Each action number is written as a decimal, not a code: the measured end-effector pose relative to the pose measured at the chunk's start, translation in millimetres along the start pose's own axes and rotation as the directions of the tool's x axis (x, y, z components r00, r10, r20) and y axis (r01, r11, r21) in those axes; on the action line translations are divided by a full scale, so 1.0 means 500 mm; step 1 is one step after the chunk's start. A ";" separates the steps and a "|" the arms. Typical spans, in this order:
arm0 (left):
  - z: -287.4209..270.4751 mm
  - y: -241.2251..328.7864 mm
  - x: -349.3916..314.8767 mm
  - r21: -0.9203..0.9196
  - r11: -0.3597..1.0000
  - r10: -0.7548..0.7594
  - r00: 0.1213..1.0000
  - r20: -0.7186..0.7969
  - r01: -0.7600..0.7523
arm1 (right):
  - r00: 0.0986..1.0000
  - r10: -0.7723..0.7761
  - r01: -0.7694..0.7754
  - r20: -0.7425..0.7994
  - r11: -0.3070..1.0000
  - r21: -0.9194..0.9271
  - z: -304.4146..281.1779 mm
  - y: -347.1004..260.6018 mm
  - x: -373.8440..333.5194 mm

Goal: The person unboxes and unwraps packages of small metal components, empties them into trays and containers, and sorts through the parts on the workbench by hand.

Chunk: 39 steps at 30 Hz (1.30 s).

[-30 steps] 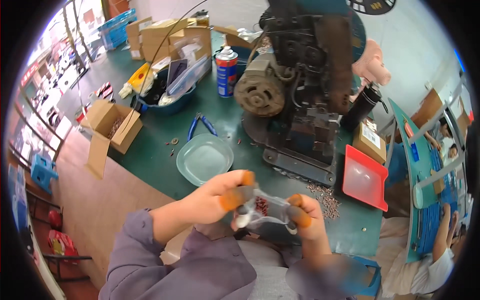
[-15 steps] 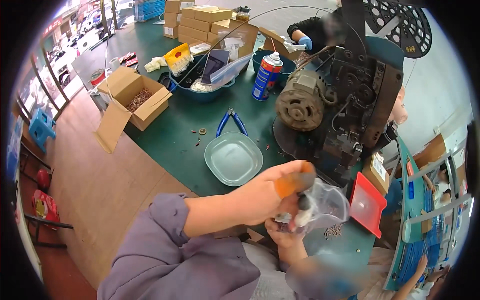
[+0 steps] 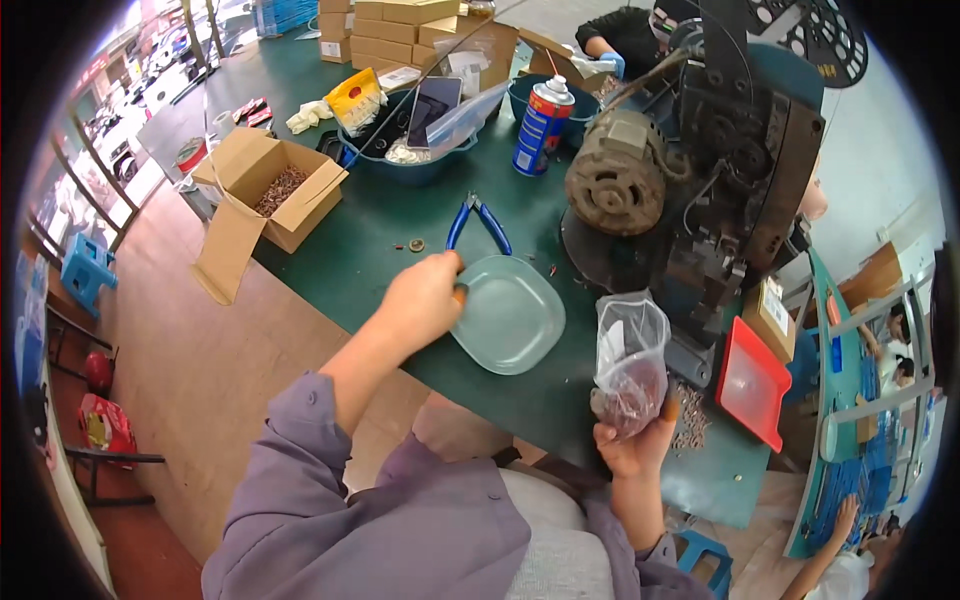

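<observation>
While L hand (image 3: 422, 300), fingers curled, grips dish (image 3: 508, 315) at L rim, R hand (image 3: 642, 447) holds bag (image 3: 632, 348). R fingers half-open round btm.

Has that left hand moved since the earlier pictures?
Yes, the left hand moved leftward relative to the motor, to the left edge of the green tray.

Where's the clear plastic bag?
In the head view, right of centre, the clear plastic bag sits in the right hand, left of the red tray.

Left hand (image 3: 424, 302): back upward, fingers (image 3: 460, 297) curled. Left forearm (image 3: 362, 362): slanted inward. Right hand (image 3: 636, 452): cupped, palm upward.
</observation>
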<state>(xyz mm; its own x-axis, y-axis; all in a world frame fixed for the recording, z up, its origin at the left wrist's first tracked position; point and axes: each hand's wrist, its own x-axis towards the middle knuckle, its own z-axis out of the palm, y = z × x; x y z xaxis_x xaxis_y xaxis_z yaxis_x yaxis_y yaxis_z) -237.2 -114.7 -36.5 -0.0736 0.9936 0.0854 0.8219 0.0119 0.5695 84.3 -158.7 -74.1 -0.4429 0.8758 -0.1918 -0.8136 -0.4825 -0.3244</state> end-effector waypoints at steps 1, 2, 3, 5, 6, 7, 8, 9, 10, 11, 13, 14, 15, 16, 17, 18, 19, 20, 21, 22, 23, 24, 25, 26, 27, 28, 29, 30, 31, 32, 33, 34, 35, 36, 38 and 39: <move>0.014 0.024 -0.007 -0.030 0.999 0.034 0.999 -0.004 -0.034 | 0.999 -0.032 0.032 -0.027 0.999 0.015 -0.014 -0.006 -0.005; 0.022 0.052 -0.015 -0.035 0.996 0.078 0.997 -0.016 -0.078 | 0.999 -0.027 0.027 0.018 0.999 -0.030 -0.024 -0.018 -0.002; 0.024 0.077 -0.026 -0.042 0.992 0.118 0.993 -0.032 -0.119 | 0.999 -0.039 0.038 -0.035 0.998 -0.049 -0.021 -0.024 -0.001; 0.020 0.108 -0.029 -0.054 0.985 0.166 0.986 -0.012 -0.166 | 0.992 -0.078 0.064 -0.096 0.987 -0.145 -0.003 -0.034 -0.001; 0.020 0.119 -0.025 -0.062 0.977 0.204 0.979 -0.018 -0.204 | 0.991 -0.087 0.072 -0.101 0.987 -0.141 0.003 -0.042 0.000; 0.022 0.130 -0.021 -0.064 0.975 0.211 0.977 -0.011 -0.211 | 0.984 -0.113 0.073 -0.138 0.961 -0.268 0.007 -0.050 0.000; 0.025 0.139 -0.017 -0.045 0.984 0.176 0.984 0.037 -0.174 | 0.975 -0.142 0.066 -0.171 0.918 -0.390 0.013 -0.056 -0.001; 0.027 0.146 -0.013 -0.022 0.990 0.140 0.987 0.080 -0.138 | 0.974 -0.150 0.073 -0.170 0.918 -0.390 0.024 -0.062 -0.001; 0.032 0.147 -0.010 -0.022 0.989 0.147 0.986 0.081 -0.145 | 0.965 -0.172 0.062 -0.198 0.883 -0.466 0.036 -0.067 -0.002; 0.043 0.145 -0.007 -0.036 0.989 0.146 0.985 0.090 -0.143 | 0.955 -0.195 0.046 -0.222 0.841 -0.539 0.043 -0.072 0.000; 0.052 0.146 -0.009 -0.048 0.988 0.153 0.983 0.098 -0.149 | 0.942 -0.244 0.041 -0.231 0.765 -0.642 0.030 -0.089 0.004; 0.053 0.146 -0.013 -0.065 0.988 0.147 0.985 0.086 -0.142 | 0.928 -0.287 0.022 -0.236 0.677 -0.735 0.027 -0.096 0.007; 0.056 0.143 -0.019 -0.081 0.988 0.137 0.988 0.074 -0.131 | 0.929 -0.287 0.025 -0.233 0.677 -0.736 0.033 -0.096 0.012; 0.061 0.140 -0.023 -0.079 0.988 0.137 0.988 0.070 -0.131 | 0.905 -0.332 -0.017 -0.267 0.598 -0.801 0.043 -0.097 0.015; 0.067 0.136 -0.028 -0.106 0.987 0.130 0.990 0.058 -0.123 | 0.878 -0.380 -0.064 -0.293 0.513 -0.856 0.056 -0.095 0.017; 0.071 0.132 -0.029 -0.133 0.984 0.122 0.992 0.042 -0.116 | 0.874 -0.386 -0.079 -0.294 0.484 -0.872 0.074 -0.093 0.022; 0.074 0.128 -0.032 -0.131 0.985 0.121 0.992 0.032 -0.116 | 0.878 -0.384 -0.073 -0.284 0.480 -0.874 0.085 -0.092 0.026; 0.078 0.123 -0.035 -0.144 0.984 0.113 0.993 0.029 -0.108 | 0.880 -0.386 -0.106 -0.275 0.405 -0.908 0.094 -0.091 0.031; 0.083 0.119 -0.039 -0.158 0.982 0.105 0.994 0.027 -0.100 | 0.882 -0.388 -0.138 -0.266 0.327 -0.935 0.102 -0.090 0.035; 0.090 0.114 -0.041 -0.182 0.979 0.096 0.995 0.013 -0.092 | 0.886 -0.386 -0.132 -0.258 0.324 -0.937 0.111 -0.089 0.041; 0.091 0.112 -0.042 -0.181 0.979 0.094 0.996 0.005 -0.091 | 0.894 -0.389 -0.126 -0.224 0.261 -0.957 0.120 -0.088 0.048; 0.090 0.110 -0.045 -0.196 0.978 0.083 0.996 0.016 -0.079 | 0.900 -0.391 -0.122 -0.193 0.198 -0.972 0.127 -0.087 0.053; 0.091 0.108 -0.049 -0.211 0.975 0.073 0.997 0.029 -0.065 | 0.901 -0.390 -0.120 -0.189 0.196 -0.973 0.133 -0.086 0.059; 0.103 0.098 -0.049 -0.250 0.960 0.114 0.992 -0.048 -0.123 | 0.910 -0.384 -0.117 -0.158 0.128 -0.985 0.138 -0.086 0.066; 0.100 0.099 -0.050 -0.253 0.960 0.114 0.992 -0.050 -0.123 | 0.917 -0.378 -0.114 -0.128 0.059 -0.992 0.145 -0.087 0.070; 0.097 0.101 -0.052 -0.248 0.964 0.085 0.995 -0.045 -0.094 | 0.917 -0.378 -0.114 -0.127 0.056 -0.992 0.152 -0.086 0.075; 0.095 0.103 -0.053 -0.243 0.968 0.056 0.998 -0.039 -0.064 | 0.918 -0.380 -0.110 -0.115 0.035 -0.993 0.160 -0.082 0.081; 0.097 0.101 -0.052 -0.245 0.967 0.057 0.998 -0.041 -0.065 | 0.919 -0.381 -0.103 -0.101 0.015 -0.995 0.172 -0.077 0.087; 0.101 0.099 -0.052 -0.239 0.967 0.073 0.995 -0.074 -0.089 | 0.919 -0.381 -0.103 -0.100 0.012 -0.995 0.187 -0.071 0.092; 0.105 0.097 -0.053 -0.232 0.966 0.090 0.990 -0.106 -0.113 | 0.926 -0.367 -0.118 -0.090 -0.054 -0.992 0.207 -0.063 0.095; 0.109 0.097 -0.054 -0.233 0.965 0.094 0.990 -0.110 -0.117 | 0.932 -0.354 -0.129 -0.078 -0.121 -0.984 0.221 -0.060 0.100; 0.113 0.097 -0.056 -0.215 0.968 0.100 0.985 -0.141 -0.130 | 0.931 -0.358 -0.126 -0.075 -0.123 -0.984 0.220 -0.059 0.112; 0.117 0.096 -0.056 -0.196 0.970 0.108 0.979 -0.173 -0.141 | 0.947 -0.320 -0.040 0.044 -0.251 -0.967 0.211 -0.058 0.126; 0.123 0.093 -0.056 -0.196 0.970 0.108 0.979 -0.175 -0.142 | 0.952 -0.262 0.048 0.155 -0.371 -0.928 0.218 -0.052 0.138; 0.130 0.086 -0.057 -0.182 0.968 0.132 0.965 -0.225 -0.175 | 0.941 -0.204 0.117 0.269 -0.550 -0.827 0.246 -0.041 0.149; 0.130 0.084 -0.057 -0.183 0.968 0.130 0.966 -0.224 -0.173 | 0.923 -0.123 0.178 0.364 -0.703 -0.689 0.266 -0.033 0.153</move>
<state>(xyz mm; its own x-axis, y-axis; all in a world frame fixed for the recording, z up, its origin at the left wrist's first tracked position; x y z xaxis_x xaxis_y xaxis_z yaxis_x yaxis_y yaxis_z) -163.8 -135.4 -68.3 -0.0906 0.9360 0.3402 0.7049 -0.1810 0.6858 13.9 -81.8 39.7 -0.4459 0.8724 0.2004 0.7523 0.4865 -0.4441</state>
